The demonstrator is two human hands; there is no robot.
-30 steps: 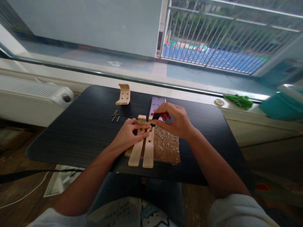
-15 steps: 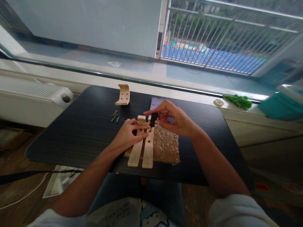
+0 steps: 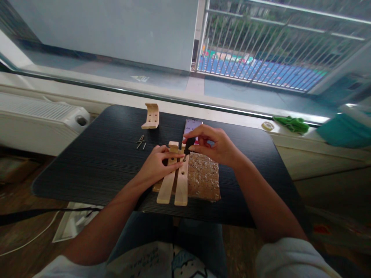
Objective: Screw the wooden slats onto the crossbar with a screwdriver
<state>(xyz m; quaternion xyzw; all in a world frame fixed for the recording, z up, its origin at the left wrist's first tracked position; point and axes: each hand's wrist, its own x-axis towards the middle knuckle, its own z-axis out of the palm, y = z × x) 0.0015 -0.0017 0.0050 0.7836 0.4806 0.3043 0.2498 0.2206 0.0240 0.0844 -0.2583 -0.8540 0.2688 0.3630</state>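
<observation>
Head view looks down on a dark table (image 3: pixel 95 154) set against a window. Two wooden slats (image 3: pixel 181 189) lie side by side near the table's near edge, running from near to far. Their far ends are mostly covered by the hands, and only a small block sticks up there.

The left hand (image 3: pixel 155 164) lies flat across the far part of the slats. Its fingers (image 3: pixel 171 158) are stretched out close together, pressing down rather than gripping. The right hand (image 3: pixel 216 146) holds a screwdriver (image 3: pixel 188 144) nearly upright, with thumb and forefinger clamped on its short black handle. The tip meets the right slat just beside the left fingertips. Whether a screw sits under the tip is too small to tell.

A brown speckled mat (image 3: pixel 203 177) lies under the slats, its left part hidden by them and by the left hand. Beyond it a phone (image 3: pixel 191 125) lies with its screen lit, its near end hidden behind the right hand.

A few loose screws (image 3: pixel 141 143) lie to the left of the hands; their number is hard to make out. Farther off lies a curved wooden piece (image 3: pixel 151 116) with holes in it.

On the sill at far right are a green cloth (image 3: pixel 291 123) and a roll of tape (image 3: pixel 268 125). A radiator (image 3: pixel 37 112) stands left of the table, cut off by the picture's edge.
</observation>
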